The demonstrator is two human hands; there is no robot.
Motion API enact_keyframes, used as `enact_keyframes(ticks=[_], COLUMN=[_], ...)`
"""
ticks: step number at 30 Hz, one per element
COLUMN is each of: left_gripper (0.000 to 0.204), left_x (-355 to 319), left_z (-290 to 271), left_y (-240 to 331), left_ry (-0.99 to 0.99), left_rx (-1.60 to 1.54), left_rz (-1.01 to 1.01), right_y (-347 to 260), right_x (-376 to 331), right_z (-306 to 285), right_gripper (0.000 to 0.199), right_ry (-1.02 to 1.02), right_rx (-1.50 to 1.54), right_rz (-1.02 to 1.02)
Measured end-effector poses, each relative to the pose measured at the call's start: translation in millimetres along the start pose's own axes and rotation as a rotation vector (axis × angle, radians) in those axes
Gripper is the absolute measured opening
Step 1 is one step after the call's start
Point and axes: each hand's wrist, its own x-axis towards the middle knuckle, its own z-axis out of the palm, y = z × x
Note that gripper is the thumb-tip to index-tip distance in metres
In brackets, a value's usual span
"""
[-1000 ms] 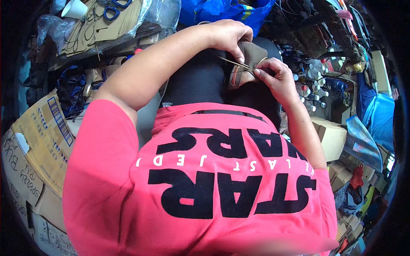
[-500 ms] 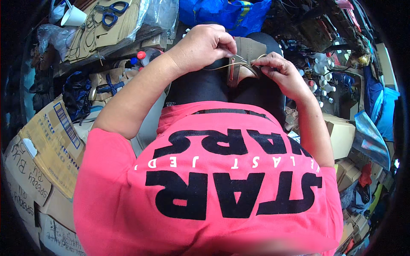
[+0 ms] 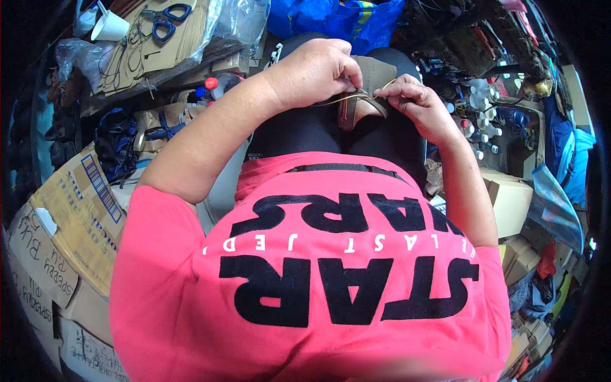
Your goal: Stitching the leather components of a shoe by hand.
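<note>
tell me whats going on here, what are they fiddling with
A seated person in a pink shirt works on a brown leather piece resting on their lap. The left hand grips it from above while the right hand pinches a thin tan strap that runs between both hands. Cardboard patterns with blue scissors lie to the left, small bottles to the right.

Cluttered workshop surroundings. Left of the grip: stacked cardboard boxes (image 3: 76, 216), blue-handled scissors (image 3: 167, 18) and a white cup (image 3: 109, 27); beyond it, a blue bag (image 3: 331, 19); right, white bottles (image 3: 477, 121).
</note>
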Motion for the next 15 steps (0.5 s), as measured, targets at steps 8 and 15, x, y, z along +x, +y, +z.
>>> enact_keyframes(ticks=[8, 15], left_gripper=[0.016, 0.022], left_x=[-4, -13], left_z=[3, 1], left_y=[-4, -23], left_ry=[-0.007, -0.005], left_rx=[0.033, -0.114], left_rz=[0.082, -0.021], right_y=[-1, 3], right_x=[-3, -6], right_z=[3, 7], right_gripper=[0.027, 0.028], right_ry=[0.019, 0.088], right_rx=[0.027, -0.033], right_rz=[0.003, -0.055])
